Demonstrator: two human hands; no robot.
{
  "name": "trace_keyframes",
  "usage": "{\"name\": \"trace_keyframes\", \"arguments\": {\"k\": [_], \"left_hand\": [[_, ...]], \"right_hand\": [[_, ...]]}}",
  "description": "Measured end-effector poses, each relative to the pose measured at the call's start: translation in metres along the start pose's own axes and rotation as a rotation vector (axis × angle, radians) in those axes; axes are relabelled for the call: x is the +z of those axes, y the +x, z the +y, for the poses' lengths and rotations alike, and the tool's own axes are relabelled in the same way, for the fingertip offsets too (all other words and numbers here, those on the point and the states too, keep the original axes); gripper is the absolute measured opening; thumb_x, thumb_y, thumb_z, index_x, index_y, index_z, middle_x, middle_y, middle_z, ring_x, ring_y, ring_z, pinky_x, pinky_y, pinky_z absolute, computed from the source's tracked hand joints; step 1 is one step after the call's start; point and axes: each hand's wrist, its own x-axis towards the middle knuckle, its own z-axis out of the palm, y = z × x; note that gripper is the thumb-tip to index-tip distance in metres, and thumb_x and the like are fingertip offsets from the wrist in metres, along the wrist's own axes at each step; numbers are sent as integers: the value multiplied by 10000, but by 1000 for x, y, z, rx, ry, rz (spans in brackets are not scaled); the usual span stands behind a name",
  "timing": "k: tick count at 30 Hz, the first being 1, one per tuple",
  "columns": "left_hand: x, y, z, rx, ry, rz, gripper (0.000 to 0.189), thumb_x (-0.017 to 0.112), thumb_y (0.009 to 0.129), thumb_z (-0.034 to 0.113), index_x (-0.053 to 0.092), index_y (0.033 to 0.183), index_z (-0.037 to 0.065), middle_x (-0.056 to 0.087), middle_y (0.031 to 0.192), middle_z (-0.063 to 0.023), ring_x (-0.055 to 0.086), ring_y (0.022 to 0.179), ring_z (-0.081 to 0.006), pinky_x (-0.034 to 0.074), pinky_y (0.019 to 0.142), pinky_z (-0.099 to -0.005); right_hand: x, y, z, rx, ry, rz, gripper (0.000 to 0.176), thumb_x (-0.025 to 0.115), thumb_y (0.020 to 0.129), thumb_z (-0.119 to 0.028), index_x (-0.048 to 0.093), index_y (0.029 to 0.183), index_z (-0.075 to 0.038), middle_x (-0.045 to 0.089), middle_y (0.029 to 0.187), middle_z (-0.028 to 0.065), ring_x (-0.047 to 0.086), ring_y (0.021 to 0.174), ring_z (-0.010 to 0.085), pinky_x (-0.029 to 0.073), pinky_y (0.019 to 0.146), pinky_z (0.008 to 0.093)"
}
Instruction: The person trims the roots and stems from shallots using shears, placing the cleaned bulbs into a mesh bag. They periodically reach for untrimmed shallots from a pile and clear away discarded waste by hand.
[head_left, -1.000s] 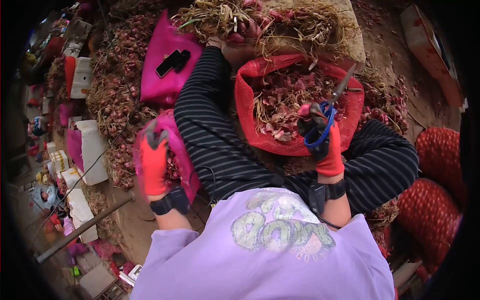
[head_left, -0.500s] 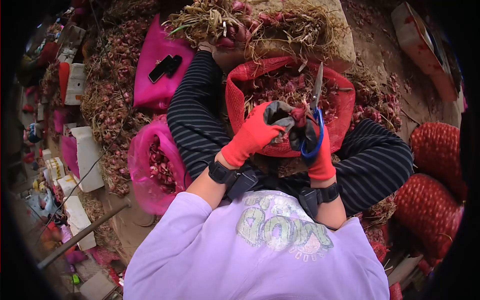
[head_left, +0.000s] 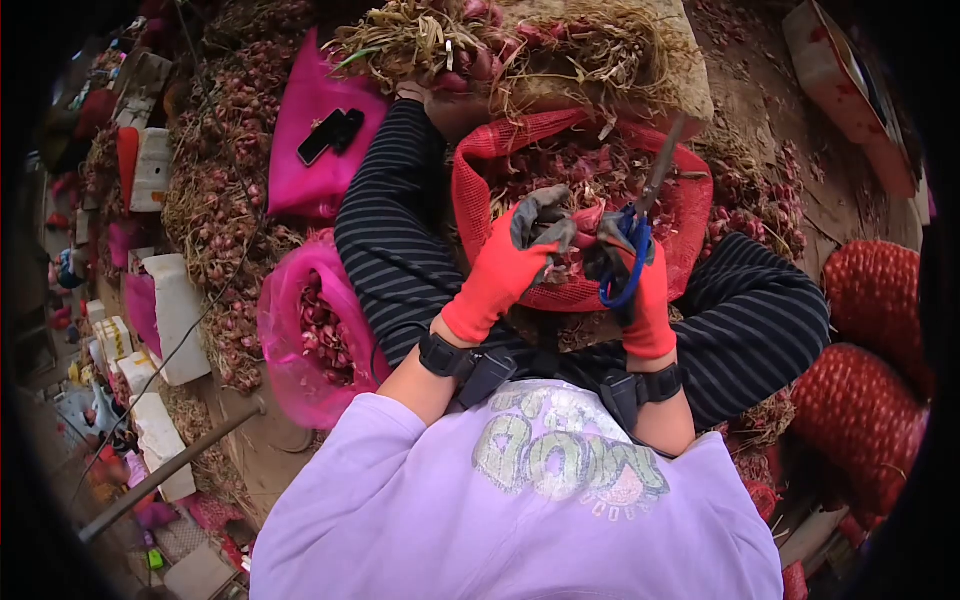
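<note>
My left hand (head_left: 507,262), in a red glove with dark grey fingers, has its fingers curled at the side of a reddish shallot (head_left: 588,219). The shallot lies between my two hands, above the near part of an open red mesh sack (head_left: 480,190). My right hand (head_left: 645,290), gloved alike, is wrapped round the blue handles of a pair of scissors (head_left: 660,170). The blades point up and away, over the sack's far right side. Shallots and loose skins (head_left: 540,170) fill the sack. My right fingertips are partly hidden behind the handles.
Bunches of dried shallots (head_left: 420,40) lie on a block (head_left: 690,60) beyond the sack. At left are a pink bag of shallots (head_left: 285,340), a phone (head_left: 322,138) on pink plastic and a large shallot heap (head_left: 215,200). Full red sacks (head_left: 860,420) stand at right.
My left hand has moved slightly left and its fingers have shifted on the shallot. The scissors have tilted, with their tips now further right.
</note>
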Motion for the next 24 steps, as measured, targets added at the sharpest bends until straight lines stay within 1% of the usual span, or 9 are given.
{"name": "trace_keyframes", "arguments": {"k": [4,5,7,10,13,15,19,22,24], "left_hand": [[-7,-1,-7,284,385,-1,335,612,776,0,583,1109,-4,640,991,-50,579,875,-95,461,770,-235],[-9,0,-10,183,266,17,347,623,767,-2,583,1112,-1,640,1006,-54,580,891,-102,458,789,-239],[-12,1,-16,-18,30,52,372,646,750,-6,581,1117,6,638,1034,-61,583,924,-117,454,828,-248],[-7,3,-29,-44,16,170,297,604,788,-17,568,1083,1,631,973,-54,587,850,-104,490,727,-247],[3,0,-8,56,94,24,249,606,794,0,572,1041,-2,626,920,-50,585,812,-109,499,691,-254],[-3,2,-14,9,6,2,216,593,803,7,572,1018,4,618,901,-44,584,787,-110,501,662,-255],[-16,6,-19,-186,-205,-51,192,516,831,27,580,1010,3,618,924,-57,598,838,-134,490,744,-261],[-18,8,-40,-116,-549,-214,180,460,858,54,581,985,15,608,878,-46,596,782,-128,493,695,-249],[-16,7,-53,-157,-456,-67,196,437,868,61,581,995,21,609,882,-39,595,764,-128,494,686,-244]], "right_hand": [[13,-2,-4,30,4,25,283,658,781,-19,581,1053,-3,619,894,31,590,773,90,488,670,240],[22,-4,-7,53,53,36,283,669,771,-6,579,1039,-5,614,877,20,577,761,81,483,670,237],[30,-3,-7,-55,-143,33,264,685,763,-8,569,1000,-7,591,844,0,546,747,70,472,669,236],[26,-1,0,-129,-277,45,238,703,759,-26,556,946,-15,558,810,-16,506,748,62,458,665,234],[20,-1,0,-182,-399,-12,267,703,756,-25,565,984,-11,573,832,-6,530,772,68,464,674,231],[23,-3,-4,-215,-428,-42,282,690,765,-20,570,1020,-6,586,851,3,545,781,70,472,677,232],[24,-5,-7,5,-85,-40,314,647,786,-2,563,1088,13,621,891,40,595,794,98,494,692,237],[20,-6,-5,11,68,-24,304,613,801,2,559,1099,28,635,908,62,620,797,119,501,699,237],[19,-4,-1,-12,97,-28,299,597,806,-7,556,1099,37,640,915,69,630,809,132,501,710,235]]}}
